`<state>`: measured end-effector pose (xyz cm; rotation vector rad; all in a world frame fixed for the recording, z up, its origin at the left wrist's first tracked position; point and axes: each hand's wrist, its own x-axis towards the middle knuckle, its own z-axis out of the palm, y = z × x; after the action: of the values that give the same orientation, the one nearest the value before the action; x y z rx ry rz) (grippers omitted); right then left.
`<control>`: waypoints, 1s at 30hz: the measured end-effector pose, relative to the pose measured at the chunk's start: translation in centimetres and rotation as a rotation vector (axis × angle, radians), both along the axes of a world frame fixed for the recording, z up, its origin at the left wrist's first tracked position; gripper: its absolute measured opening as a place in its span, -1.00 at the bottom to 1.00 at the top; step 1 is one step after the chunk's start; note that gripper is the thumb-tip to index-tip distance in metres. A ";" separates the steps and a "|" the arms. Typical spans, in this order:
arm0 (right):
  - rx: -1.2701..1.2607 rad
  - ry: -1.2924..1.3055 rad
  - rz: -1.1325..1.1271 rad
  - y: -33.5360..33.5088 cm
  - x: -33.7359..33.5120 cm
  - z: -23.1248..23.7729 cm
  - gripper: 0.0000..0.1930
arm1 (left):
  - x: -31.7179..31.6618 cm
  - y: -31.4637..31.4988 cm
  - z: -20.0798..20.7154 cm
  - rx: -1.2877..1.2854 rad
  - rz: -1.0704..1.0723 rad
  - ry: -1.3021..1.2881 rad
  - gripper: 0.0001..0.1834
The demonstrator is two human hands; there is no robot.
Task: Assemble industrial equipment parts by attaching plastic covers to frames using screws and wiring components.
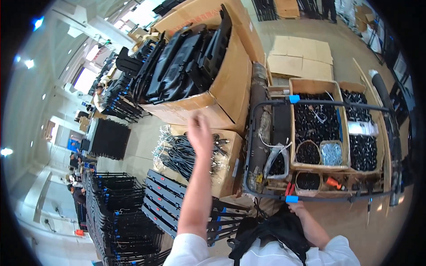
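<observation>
"While the left hand (199, 131) is stretched forward, is anything seen in it?"

"Nothing can be made out. It is blurred, so whether its fingers are spread or curled cannot be told. It is seen above the pile of dark cables (177, 150), in front of the big cardboard box (235, 82), which is filled with black plastic panels (182, 66)."

"And the right hand (296, 206)?"

"It is placed at the near bar of the black frame (319, 103), right by a blue clip (291, 199). Its fingers are partly hidden, so how tightly they are closed cannot be told."

"Where is the frame seen?"

"To the right of the cables, across the open trays of small parts. A second blue clip (294, 99) is fitted on its far bar."

"What is framed by it?"

"Small black parts (315, 124) are heaped in a tray, with silver screws (331, 153) kept in a container at its near end. Nearer still, an orange tool (335, 183) is seen, and a red-handled tool (289, 188) is left near the blue clip."
</observation>
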<state>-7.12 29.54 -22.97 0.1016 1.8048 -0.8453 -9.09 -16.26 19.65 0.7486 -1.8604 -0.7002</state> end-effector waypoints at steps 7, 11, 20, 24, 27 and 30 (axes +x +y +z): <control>-0.261 -0.094 0.007 8.6 -4.0 17.7 -0.60 | -5.4 -14.4 13.3 -0.687 0.280 -0.636 -0.28; -0.277 -0.102 0.026 10.1 -5.6 22.1 -0.56 | -9.8 -15.6 14.4 -0.566 0.312 -0.999 -0.09; -0.366 0.074 0.334 7.9 -7.3 30.9 -0.51 | -9.5 -16.3 17.5 -0.908 0.353 -0.758 -0.73; -0.377 0.144 0.536 5.7 -8.5 36.8 -0.54 | -10.1 -12.9 19.2 -0.933 0.234 -0.459 -0.62; -0.607 0.555 0.351 2.3 -11.2 40.9 -0.66 | -9.0 -9.0 21.9 -0.912 0.089 -0.155 -0.55; -0.718 1.219 0.165 -0.6 -15.0 52.0 -0.76 | -6.5 -4.4 23.8 -0.884 -0.148 -0.020 -0.56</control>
<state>-22.08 28.92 29.01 -1.2452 2.3620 -1.5530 -15.58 -20.69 43.45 0.0411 -1.9927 0.0840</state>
